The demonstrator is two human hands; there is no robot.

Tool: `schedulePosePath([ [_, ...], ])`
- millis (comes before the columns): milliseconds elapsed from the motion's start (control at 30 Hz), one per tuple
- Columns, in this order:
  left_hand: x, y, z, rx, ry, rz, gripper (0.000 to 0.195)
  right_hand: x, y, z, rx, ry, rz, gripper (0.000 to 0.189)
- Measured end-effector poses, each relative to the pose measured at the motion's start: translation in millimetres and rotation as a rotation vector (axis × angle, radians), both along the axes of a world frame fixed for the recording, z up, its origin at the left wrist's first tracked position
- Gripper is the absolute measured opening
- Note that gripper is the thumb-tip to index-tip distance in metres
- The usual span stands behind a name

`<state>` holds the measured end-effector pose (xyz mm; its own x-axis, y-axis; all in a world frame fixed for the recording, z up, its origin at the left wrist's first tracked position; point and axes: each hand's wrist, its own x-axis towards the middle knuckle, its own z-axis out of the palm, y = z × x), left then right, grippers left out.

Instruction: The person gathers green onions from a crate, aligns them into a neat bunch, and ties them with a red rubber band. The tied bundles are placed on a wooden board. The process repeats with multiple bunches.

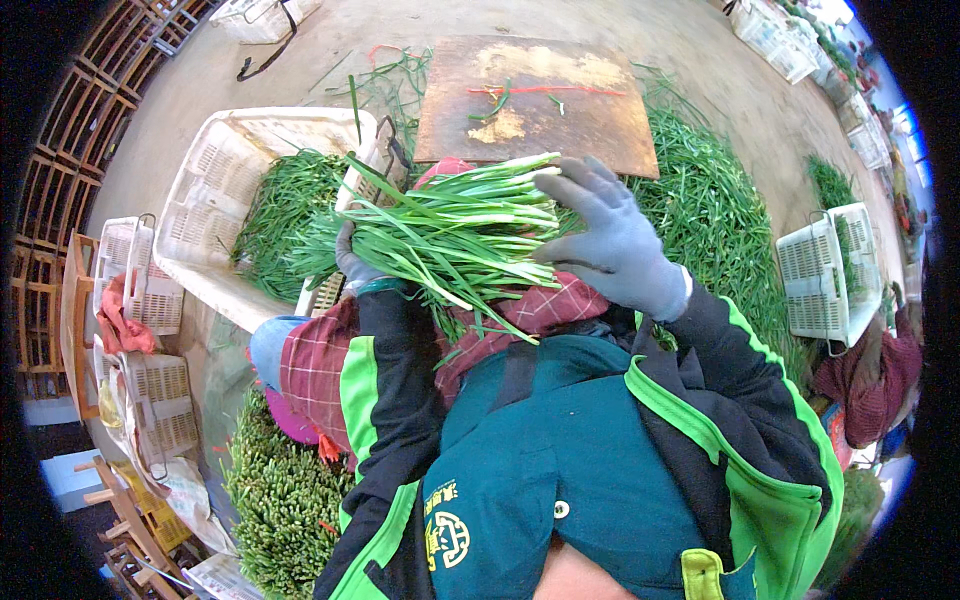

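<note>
A loose bunch of garlic chives [457,225] lies across my lap, white stem ends to the right and green leaves to the left. My gloved left hand [358,259] holds it from below at the leafy side, most of its fingers hidden under the leaves. Beside the stem ends, my gloved right hand [611,232] has its fingers spread, with the fingertips at or touching the ends. Ahead stands a worn wooden board [536,105] with a red tie strip [555,90] and leaf scraps on it. To the left, a white plastic crate [217,180] contains more loose greens [289,225].
A large heap of green leaves [705,195] covers the floor at right. Tied chive bundles [281,480] stand at lower left. More crates [829,274] stand right and left, near wooden racks [82,112]. Another person [874,375] sits at far right.
</note>
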<state>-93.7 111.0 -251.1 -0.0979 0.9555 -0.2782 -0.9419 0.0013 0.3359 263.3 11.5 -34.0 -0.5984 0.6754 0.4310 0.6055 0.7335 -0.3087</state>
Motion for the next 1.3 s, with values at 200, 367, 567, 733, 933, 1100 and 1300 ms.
schedulePosePath([
  [200, 5, -2, 5, 0.071, -0.005, -0.001, 0.039, -22, 14, -16, -0.025, -0.15, 0.069, 0.03],
  [367, 6, -5, 9, 0.076, 0.03, 0.001, 0.039, -26, 11, -20, -0.033, -0.08, 0.018, 0.025],
  [567, 7, -6, 20, 0.103, 0.089, -0.033, 0.044, -30, 18, -22, 0.012, 0.045, -0.03, 0.013],
  [733, 12, -7, 37, 0.157, 0.084, -0.05, 0.039, -24, 29, -21, -0.072, 0.405, -0.197, 0.016],
  [933, 10, -9, 34, 0.189, -0.025, -0.145, 0.036, 57, 30, -4, -0.297, 0.447, -0.347, 0.013],
  [1100, 1, 2, 21, 0.055, -0.045, -0.033, 0.031, 118, 24, -6, -0.51, -0.067, -0.591, 0.041],
  [1300, 7, -3, 37, 0.125, -0.039, -0.037, 0.03, 48, -14, 23, -0.055, -0.014, -0.181, 0.056],
])
